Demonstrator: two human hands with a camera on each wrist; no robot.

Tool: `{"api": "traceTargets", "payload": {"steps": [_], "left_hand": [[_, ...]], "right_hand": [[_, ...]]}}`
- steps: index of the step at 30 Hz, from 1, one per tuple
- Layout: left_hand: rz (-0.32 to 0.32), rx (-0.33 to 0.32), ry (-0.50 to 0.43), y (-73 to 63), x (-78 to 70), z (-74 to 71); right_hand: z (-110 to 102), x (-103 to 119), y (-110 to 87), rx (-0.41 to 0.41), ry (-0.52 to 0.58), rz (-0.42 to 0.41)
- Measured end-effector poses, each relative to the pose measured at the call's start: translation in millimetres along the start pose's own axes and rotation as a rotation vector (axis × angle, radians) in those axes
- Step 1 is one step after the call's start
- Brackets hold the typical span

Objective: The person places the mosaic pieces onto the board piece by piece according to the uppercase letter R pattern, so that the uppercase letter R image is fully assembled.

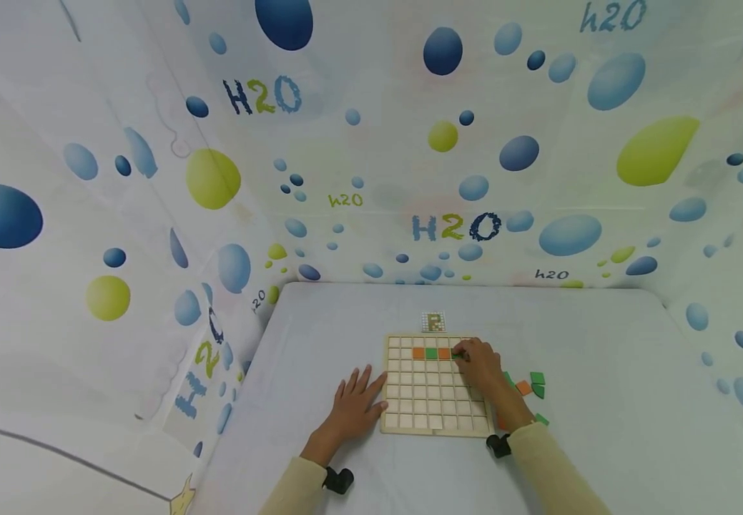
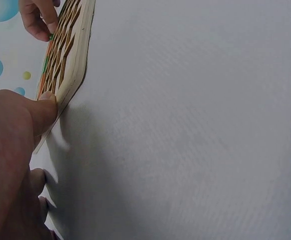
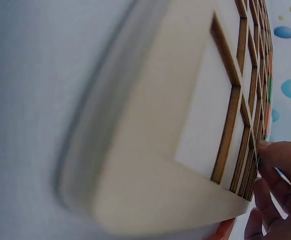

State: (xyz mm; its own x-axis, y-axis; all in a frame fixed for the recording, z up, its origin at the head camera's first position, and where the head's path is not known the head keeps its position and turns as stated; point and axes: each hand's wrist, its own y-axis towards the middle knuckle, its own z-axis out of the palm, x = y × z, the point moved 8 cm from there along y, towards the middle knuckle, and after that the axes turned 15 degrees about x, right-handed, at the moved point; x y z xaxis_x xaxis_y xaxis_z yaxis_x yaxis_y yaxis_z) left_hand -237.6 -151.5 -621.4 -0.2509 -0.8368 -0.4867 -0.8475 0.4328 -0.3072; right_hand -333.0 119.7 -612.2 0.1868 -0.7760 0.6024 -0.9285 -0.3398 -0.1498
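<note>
A wooden grid board (image 1: 410,405) lies on the table with a row of tiles in its second row from the top: an orange tile (image 1: 418,353), a green tile (image 1: 431,353) and another orange tile (image 1: 444,353). Just right of these, my right hand (image 1: 482,366) pinches a small green tile (image 1: 455,352) over the same row; the fingers hide part of it. With fingers spread, my left hand (image 1: 352,408) rests at the board's left edge. The left wrist view shows its thumb (image 2: 46,107) against the board's rim.
Behind the board lies a small pattern card (image 1: 433,322). Loose tiles lie to the right, among them a green square (image 1: 537,378) and an orange one (image 1: 523,388); the right forearm partly covers others. A patterned curtain (image 1: 384,157) rises behind the white table (image 1: 320,322).
</note>
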Motion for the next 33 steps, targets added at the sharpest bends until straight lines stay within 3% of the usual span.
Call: {"api": "traceTargets", "payload": {"steps": [6,11,22,26,30,33], "left_hand": [[0.000,0.003,0.004,1.8,1.9,2.9],[-0.001,0.002,-0.003,2.2,2.0,2.7],[-0.017,0.010,-0.001,3.8,4.6,3.7],[-0.013,0.010,0.001,5.1,4.3,5.3],[-0.001,0.002,-0.003,5.2,2.9,4.8],[0.012,-0.007,-0.007,4.8,1.1,2.9]], "right_hand": [[-4,4,-7.5,-0.037,-0.004,-0.028],[-12,-3,-22.4,-0.059,0.002,0.015],[-43,-67,-70.9,-0.118,0.001,0.275],[-52,-95,-88.8,-0.135,0.072,0.395],[-56,-110,-97.4,-0.114,0.150,0.408],[-59,-111,-96.3,-0.104,0.160,0.354]]}}
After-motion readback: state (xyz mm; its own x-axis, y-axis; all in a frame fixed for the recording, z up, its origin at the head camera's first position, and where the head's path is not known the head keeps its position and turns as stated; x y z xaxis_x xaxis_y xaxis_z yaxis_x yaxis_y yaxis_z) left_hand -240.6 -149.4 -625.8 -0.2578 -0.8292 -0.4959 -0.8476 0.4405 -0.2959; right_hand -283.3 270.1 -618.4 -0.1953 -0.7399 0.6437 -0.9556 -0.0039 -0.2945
